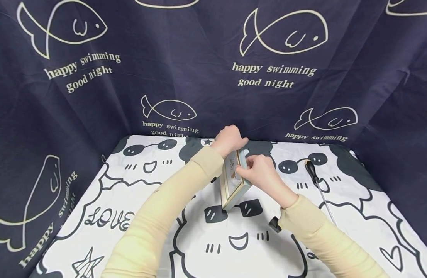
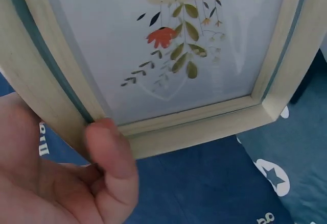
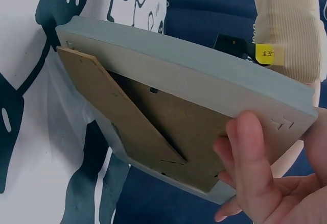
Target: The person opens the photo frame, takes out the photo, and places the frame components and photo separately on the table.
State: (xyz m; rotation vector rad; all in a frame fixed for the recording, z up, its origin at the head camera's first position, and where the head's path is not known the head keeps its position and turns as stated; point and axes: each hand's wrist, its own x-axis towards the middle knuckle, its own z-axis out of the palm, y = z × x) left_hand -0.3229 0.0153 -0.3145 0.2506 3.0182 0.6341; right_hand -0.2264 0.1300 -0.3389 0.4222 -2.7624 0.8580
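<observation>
Both hands hold a picture frame (image 1: 233, 197) that stands tilted over the table's middle. In the left wrist view its cream front border (image 2: 204, 132) surrounds a print (image 2: 176, 45) with a red flower and green leaves. My left hand (image 1: 230, 138) grips the far upper corner, thumb on the front edge. My right hand (image 1: 263, 173) grips the side, its thumb on the front and its fingers against the back. In the right wrist view the brown back panel (image 3: 199, 127) shows, with a brown support leg (image 3: 115, 99) angled away from it.
A screwdriver (image 1: 311, 170) with a black handle lies on the table to the right. The white cloth (image 1: 158, 227) carries black cartoon drawings. A dark blue curtain (image 1: 206, 77) with fish prints hangs behind. A black wrist device (image 3: 232, 45) with a yellow label shows beside the left sleeve.
</observation>
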